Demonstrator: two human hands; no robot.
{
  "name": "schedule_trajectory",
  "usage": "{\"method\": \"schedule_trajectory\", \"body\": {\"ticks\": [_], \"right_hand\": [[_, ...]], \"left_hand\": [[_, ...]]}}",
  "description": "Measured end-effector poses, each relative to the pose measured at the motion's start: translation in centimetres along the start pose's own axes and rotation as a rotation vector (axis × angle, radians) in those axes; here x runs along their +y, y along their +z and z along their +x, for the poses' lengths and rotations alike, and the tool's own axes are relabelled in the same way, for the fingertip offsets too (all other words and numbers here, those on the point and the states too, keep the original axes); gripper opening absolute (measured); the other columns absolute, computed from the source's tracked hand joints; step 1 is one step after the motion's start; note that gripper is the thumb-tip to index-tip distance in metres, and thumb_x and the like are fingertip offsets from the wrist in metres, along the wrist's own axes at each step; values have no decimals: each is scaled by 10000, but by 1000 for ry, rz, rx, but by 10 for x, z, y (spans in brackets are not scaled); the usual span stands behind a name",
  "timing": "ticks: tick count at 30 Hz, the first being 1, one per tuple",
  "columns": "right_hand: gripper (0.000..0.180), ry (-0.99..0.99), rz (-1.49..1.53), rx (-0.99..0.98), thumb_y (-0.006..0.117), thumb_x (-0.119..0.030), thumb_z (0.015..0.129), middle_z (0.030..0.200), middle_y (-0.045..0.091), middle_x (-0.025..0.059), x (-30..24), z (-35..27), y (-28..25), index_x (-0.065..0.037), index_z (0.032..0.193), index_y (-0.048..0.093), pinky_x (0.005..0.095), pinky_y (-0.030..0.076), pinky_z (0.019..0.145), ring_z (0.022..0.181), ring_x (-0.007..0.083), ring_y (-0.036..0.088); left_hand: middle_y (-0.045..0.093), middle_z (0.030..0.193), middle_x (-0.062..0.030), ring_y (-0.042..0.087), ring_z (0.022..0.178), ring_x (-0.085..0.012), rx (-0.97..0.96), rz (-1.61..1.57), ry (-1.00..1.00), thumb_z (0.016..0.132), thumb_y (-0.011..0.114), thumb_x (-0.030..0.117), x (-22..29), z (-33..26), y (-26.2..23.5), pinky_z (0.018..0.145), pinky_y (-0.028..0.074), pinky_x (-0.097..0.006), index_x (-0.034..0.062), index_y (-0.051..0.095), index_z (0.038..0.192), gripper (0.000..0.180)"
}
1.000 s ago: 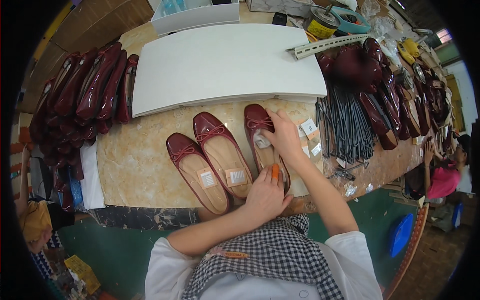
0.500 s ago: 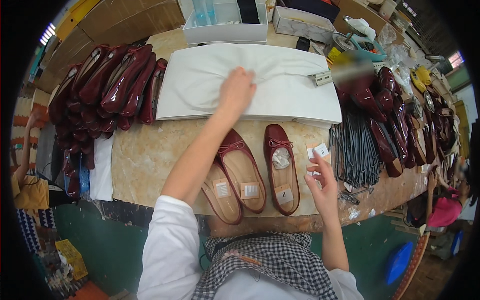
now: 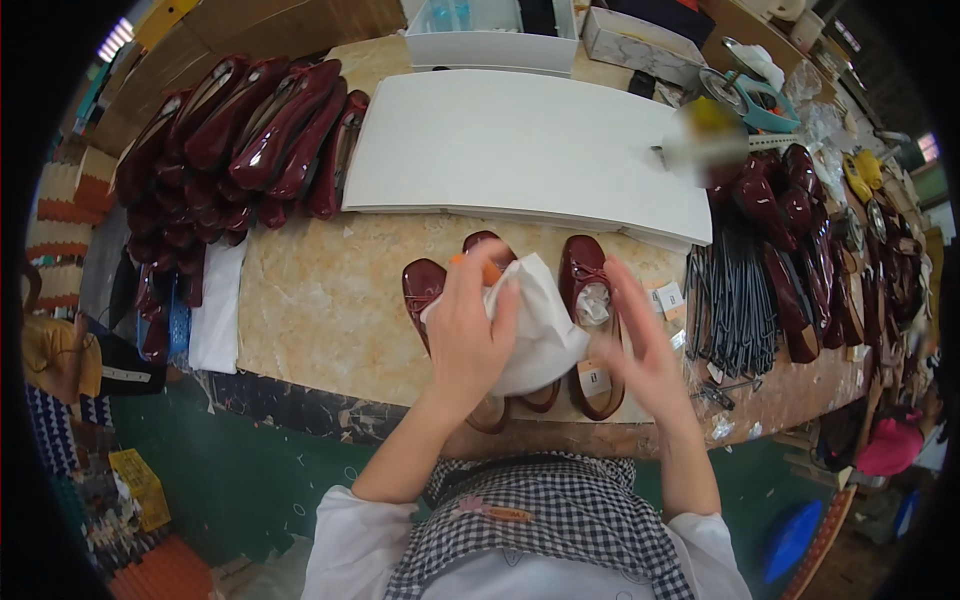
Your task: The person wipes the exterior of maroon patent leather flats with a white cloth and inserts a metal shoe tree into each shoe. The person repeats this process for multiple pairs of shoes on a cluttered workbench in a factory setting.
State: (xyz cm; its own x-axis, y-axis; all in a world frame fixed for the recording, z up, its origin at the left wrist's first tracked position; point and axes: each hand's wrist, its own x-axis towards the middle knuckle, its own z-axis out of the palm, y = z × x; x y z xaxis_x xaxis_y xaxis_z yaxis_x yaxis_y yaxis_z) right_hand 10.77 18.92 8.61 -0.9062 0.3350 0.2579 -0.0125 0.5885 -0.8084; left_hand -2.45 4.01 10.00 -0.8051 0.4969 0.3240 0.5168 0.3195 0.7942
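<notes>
Crumpled white tissue paper (image 3: 535, 335) is in my left hand (image 3: 470, 335), its fingers closed on one side of it. Something orange shows at a fingertip. My right hand (image 3: 650, 365) is open, fingers stretched out, beside the paper and over the edge of the right dark red ballet flat (image 3: 580, 258). That shoe has a bow, crumpled paper in its toe and a label on its insole. The left flat (image 3: 422, 283) and the middle flat (image 3: 484, 240) lie partly hidden under the tissue and my left hand.
Behind the shoes lies a stack of white paper sheets (image 3: 530, 140). Glossy dark red shoes (image 3: 250, 140) are piled at left, with more shoes (image 3: 770, 205) at right beside a bundle of dark rods (image 3: 732, 310). An open white box (image 3: 490, 50) stands at the back.
My left hand has come back from the paper stack toward me and now holds a tissue sheet over the shoes. The stack's top looks smooth now. My right hand stays near the right shoe.
</notes>
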Motion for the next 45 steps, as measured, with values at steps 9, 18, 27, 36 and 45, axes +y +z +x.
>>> {"method": "schedule_trajectory", "body": {"ticks": [9, 18, 27, 36, 45], "right_hand": [[454, 555, 715, -63, 634, 15, 712, 980, 673, 108, 24, 44, 25, -18, 1164, 625, 308, 534, 794, 886, 213, 662], [528, -246, -597, -196, 699, -49, 670, 922, 527, 121, 36, 56, 102, -42, 1192, 619, 402, 477, 760, 896, 300, 564], [557, 56, -327, -145, 704, -52, 746, 1069, 544, 169, 50, 72, 82, -2, 1270, 521, 393, 491, 831, 1011, 339, 570], [401, 151, -41, -125, 640, -16, 843, 1046, 602, 131, 4, -3, -1, -24, 1240, 585, 289, 504, 781, 874, 240, 610], [521, 743, 1380, 282, 538, -248, 957, 1297, 540, 183, 22, -29, -20, -50, 1417, 393, 418, 489, 983, 1200, 286, 544]], "left_hand": [[648, 839, -220, 613, 759, -343, -610, 252, 47, 929, 467, 250, -32, -38, 13, 825, 455, -446, -40, 641, 877, 343], [658, 952, -231, 636, 932, -331, -566, 378, 258, 794, 617, 284, -18, -88, 33, 909, 469, -397, -74, 667, 944, 391], [685, 854, -181, 667, 774, -321, -933, 495, 303, 848, 560, 442, -11, -41, 22, 762, 508, -436, 3, 696, 860, 460], [540, 1164, -208, 514, 1100, -340, 102, 745, 595, 841, 620, 411, -104, 175, 98, 884, 452, -422, 134, 583, 1274, 515], [546, 907, -148, 574, 949, -335, -783, -303, 474, 714, 698, 209, 50, 8, 28, 811, 491, -412, 29, 578, 789, 229]]}}
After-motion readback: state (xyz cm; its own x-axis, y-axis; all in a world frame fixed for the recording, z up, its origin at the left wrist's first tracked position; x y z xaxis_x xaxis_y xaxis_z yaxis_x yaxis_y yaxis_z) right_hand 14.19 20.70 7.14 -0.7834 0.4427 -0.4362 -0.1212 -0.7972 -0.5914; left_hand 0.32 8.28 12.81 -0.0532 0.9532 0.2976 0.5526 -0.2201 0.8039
